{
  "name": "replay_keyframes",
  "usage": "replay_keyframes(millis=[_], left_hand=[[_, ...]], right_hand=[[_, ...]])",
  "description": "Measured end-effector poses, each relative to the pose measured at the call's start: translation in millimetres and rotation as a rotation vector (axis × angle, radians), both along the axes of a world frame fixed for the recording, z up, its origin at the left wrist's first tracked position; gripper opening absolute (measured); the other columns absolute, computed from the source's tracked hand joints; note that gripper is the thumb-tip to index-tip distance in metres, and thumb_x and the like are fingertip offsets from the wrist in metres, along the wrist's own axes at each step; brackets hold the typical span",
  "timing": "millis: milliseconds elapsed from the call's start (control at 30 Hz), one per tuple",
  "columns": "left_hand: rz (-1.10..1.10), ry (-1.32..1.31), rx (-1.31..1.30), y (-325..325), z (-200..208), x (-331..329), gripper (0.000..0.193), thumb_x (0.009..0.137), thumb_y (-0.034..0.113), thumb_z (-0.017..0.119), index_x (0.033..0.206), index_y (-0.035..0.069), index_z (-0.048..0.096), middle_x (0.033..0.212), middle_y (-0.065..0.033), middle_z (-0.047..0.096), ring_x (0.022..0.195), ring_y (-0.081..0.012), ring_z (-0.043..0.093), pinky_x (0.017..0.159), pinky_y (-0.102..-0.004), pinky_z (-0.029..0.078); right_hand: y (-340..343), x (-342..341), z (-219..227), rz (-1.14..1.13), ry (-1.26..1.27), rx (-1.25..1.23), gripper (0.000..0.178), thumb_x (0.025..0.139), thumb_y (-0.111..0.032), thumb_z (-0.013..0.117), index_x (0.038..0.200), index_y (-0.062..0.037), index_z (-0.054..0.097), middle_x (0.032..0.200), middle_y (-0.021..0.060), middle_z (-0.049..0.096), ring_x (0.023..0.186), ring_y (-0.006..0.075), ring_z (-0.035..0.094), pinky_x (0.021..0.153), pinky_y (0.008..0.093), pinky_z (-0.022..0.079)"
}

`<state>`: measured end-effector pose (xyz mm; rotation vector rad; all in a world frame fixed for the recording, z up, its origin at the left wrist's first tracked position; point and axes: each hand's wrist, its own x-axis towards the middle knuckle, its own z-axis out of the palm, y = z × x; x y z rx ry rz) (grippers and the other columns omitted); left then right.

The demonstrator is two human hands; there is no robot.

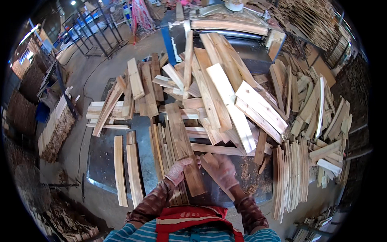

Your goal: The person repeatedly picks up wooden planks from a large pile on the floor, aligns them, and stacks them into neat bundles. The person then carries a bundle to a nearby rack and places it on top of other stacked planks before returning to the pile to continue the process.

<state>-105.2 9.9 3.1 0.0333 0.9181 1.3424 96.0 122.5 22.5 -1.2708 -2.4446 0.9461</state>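
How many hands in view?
2: the left hand holds a long brown board; the right hand, blurred, is at a shorter board just right of it. No others show.

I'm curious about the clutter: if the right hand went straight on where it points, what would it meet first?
Past the brown board at the right hand, probably the crosswise plank ahead; blur and unclear depth leave that uncertain.
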Motion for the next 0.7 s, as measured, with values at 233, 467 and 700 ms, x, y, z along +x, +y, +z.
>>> replay_keyframes(millis=[233, 467, 700], left_hand=[[0.025, 0.448, -0.15, -70, 4, -64, 0.05, 0.094, 0.03, 0.069, 0.134, 0.001, 0.059, 0.106, -0.007, 0.071, 0.089, -0.019, 0.069, 0.089, -0.0331, 0.055], [0.312, 0.786, -0.361, -214, 2, -70, 0.087, 0.084, 0.026, 0.077, 0.155, 0.001, 0.034, 0.15, -0.0167, 0.048, 0.14, -0.0249, 0.042, 0.116, -0.0333, 0.033], [0.567, 0.947, -0.517, -276, -58, -52, 0.083, 0.079, 0.029, 0.082, 0.147, -0.001, 0.043, 0.128, -0.0254, 0.062, 0.12, -0.0335, 0.061, 0.101, -0.0382, 0.049]], right_hand=[[139, -81, 3, 0.008, -0.356, 0.473, 0.088, 0.09, -0.046, 0.061, 0.157, -0.0008, 0.026, 0.162, 0.0208, 0.029, 0.15, 0.0364, 0.027, 0.122, 0.0486, 0.023], [145, -73, -16, -0.291, 0.14, 0.002, 0.047, 0.084, -0.003, 0.056, 0.131, -0.001, 0.061, 0.112, 0.0142, 0.067, 0.09, 0.0243, 0.062, 0.079, 0.0364, 0.05], [2, 25, 29, -0.242, 0.66, -0.983, 0.041, 0.078, -0.009, 0.062, 0.116, 0.0036, 0.066, 0.096, 0.0057, 0.07, 0.083, 0.0182, 0.067, 0.073, 0.0281, 0.054]])
